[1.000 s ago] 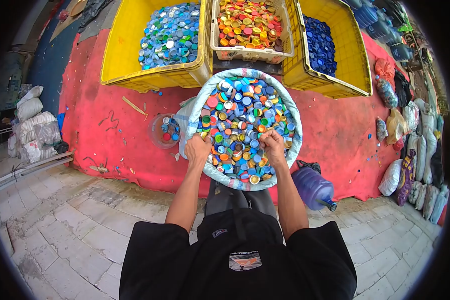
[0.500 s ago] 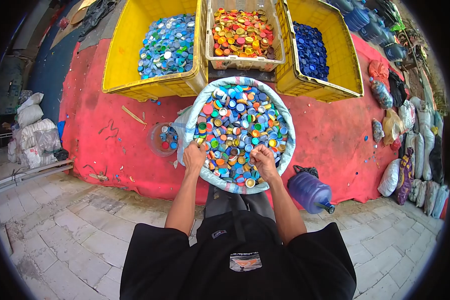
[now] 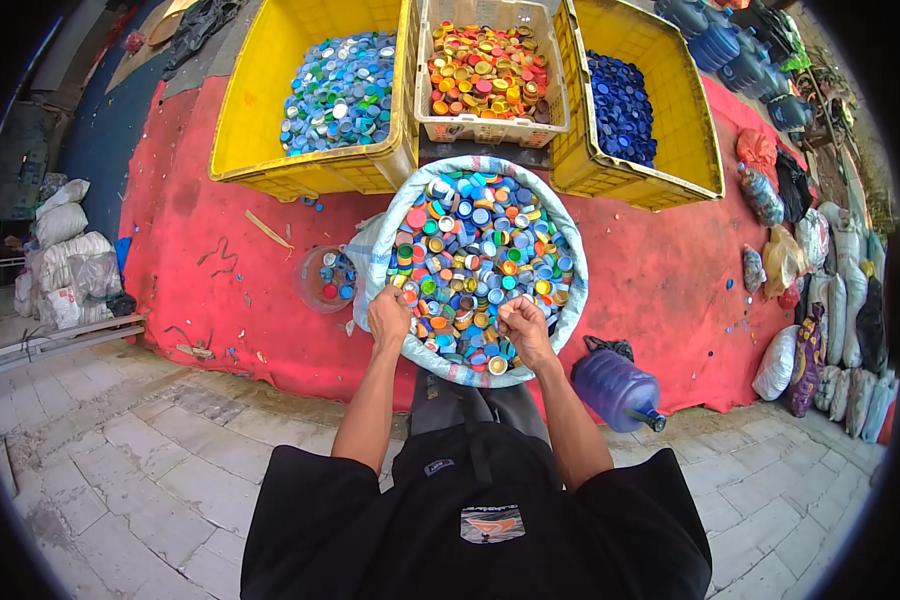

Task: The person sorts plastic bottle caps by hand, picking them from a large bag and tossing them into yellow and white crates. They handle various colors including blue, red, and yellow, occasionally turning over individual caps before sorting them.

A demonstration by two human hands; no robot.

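A round sack point(image 3: 375, 250) with a rolled pale rim stands in front of me, filled with mixed plastic bottle caps point(image 3: 480, 215) in blue, red, orange, green, yellow and white. At its left inner edge my left hand point(image 3: 389, 316) is closed, fingers curled down over the caps. My right hand point(image 3: 527, 327) hovers above the right front part of the caps, thumb and fingers pinched together. Whatever either hand might hold is hidden by the fingers.
Behind the sack stand a yellow crate point(image 3: 240, 120) of light blue and green caps, a pale crate point(image 3: 490, 128) of orange and red caps, and another yellow crate point(image 3: 685, 130) of dark blue caps. A clear tub point(image 3: 315, 290) sits left; a water jug point(image 3: 615, 388) lies right.
The view has shifted slightly. Both hands stay closed in nearly the same places over the sack.
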